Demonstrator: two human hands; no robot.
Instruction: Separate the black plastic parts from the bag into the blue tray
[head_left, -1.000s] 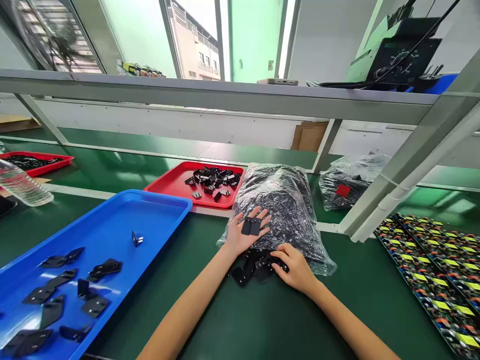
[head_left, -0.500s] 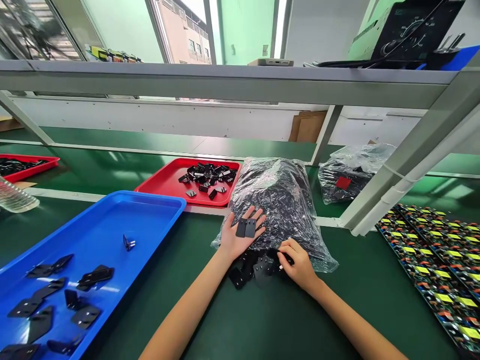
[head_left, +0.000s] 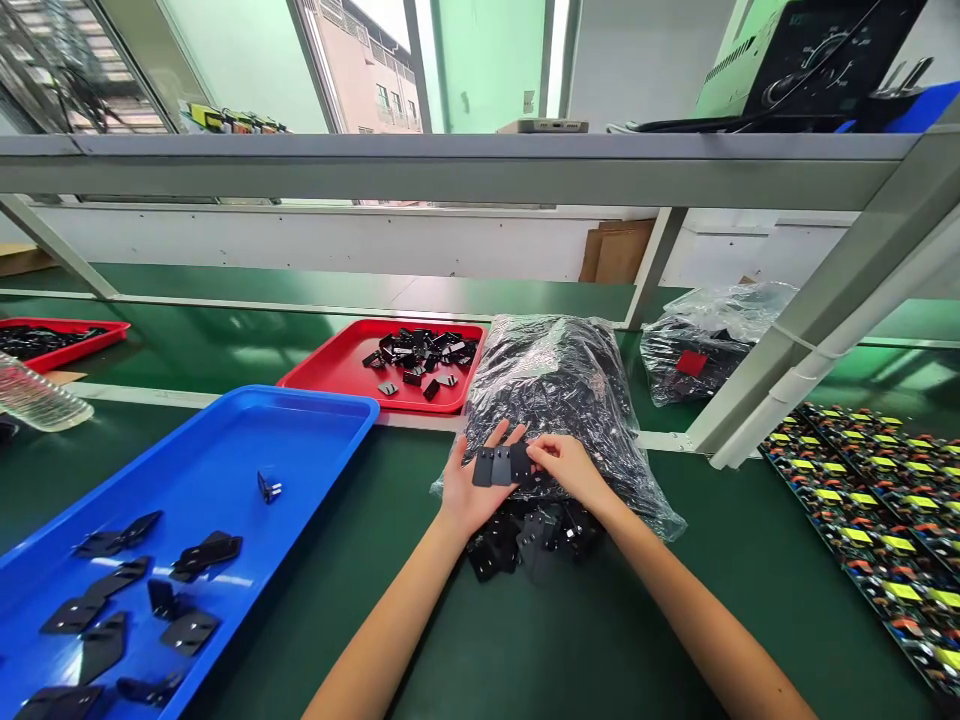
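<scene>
Head view: one camera only; all entries below are from it.
Left hand (head_left: 469, 490): palm up, fingers spread flat, carrying a short row of black plates (head_left: 496, 466) across the fingers.
Right hand (head_left: 566, 468): thumb and forefinger pinched on the right-end plate of that row, touching the left fingertips.
Location of plates: on the left fingers, held above the near edge of the clear bag (head_left: 559, 390) of black parts; a loose pile (head_left: 529, 535) of like parts lies on the worktop (head_left: 525, 640) just below both hands.
Orientation: plates lie flat, side by side. Each long axis runs from palm toward fingertips, away from the person; the row itself runs left to right.
Risk 1: plates rest unclamped on an open palm, so a tilt of the left hand would probably slide them back into the loose pile.
Risk 2: a nudge from the right fingers could push the neighbours askew or overlap them.
Risk 3: the bag's slack film sits close; a snagged fingertip might drag it.
Surroundings: blue tray (head_left: 247, 440) with scattered parts to the left, red tray (head_left: 330, 365) beyond it, circuit boards (head_left: 862, 490) well apart at right.
</scene>
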